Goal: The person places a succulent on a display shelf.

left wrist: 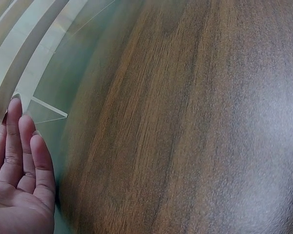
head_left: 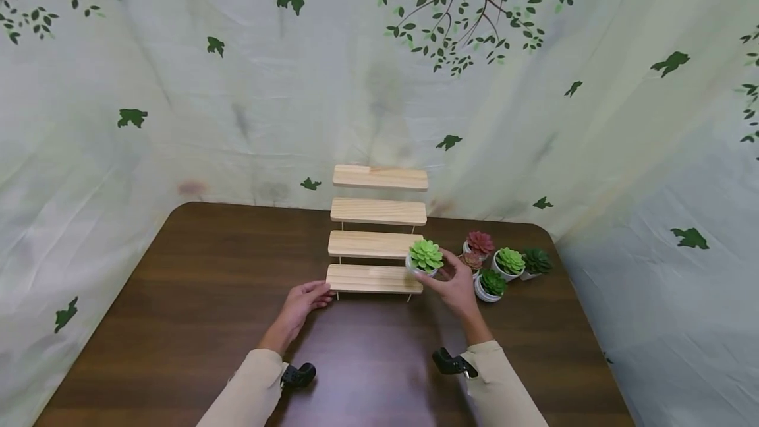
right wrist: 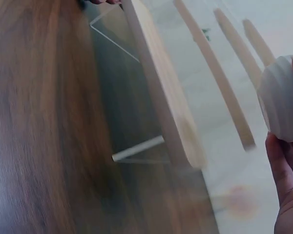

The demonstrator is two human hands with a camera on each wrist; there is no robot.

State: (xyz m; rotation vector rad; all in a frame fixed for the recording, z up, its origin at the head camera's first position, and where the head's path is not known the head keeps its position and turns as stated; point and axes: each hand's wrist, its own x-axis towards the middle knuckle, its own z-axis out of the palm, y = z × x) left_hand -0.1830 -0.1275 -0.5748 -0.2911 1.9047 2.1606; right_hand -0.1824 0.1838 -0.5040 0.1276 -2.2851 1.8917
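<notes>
A four-tier stand of pale wooden shelves (head_left: 373, 278) stands at the back middle of the table, its clear supports showing in both wrist views. My left hand (head_left: 304, 305) pinches the left end of the lowest shelf, thumb above and fingertips below its edge. In my right hand (head_left: 455, 285) is a potted light green succulent (head_left: 426, 255), gripped by its pot between thumb and fingers. It overlaps the right ends of the two lower shelves in the head view. The right wrist view shows its white ridged pot (right wrist: 283, 100) tilted beside the shelves.
Several other potted succulents stand together at the table's right: a red one (head_left: 481, 242), a light green one (head_left: 510, 261), a dark green one (head_left: 537, 260) and a mid-green one (head_left: 491, 283). A leaf-printed curtain (head_left: 249, 104) hangs behind the brown table (head_left: 196, 321).
</notes>
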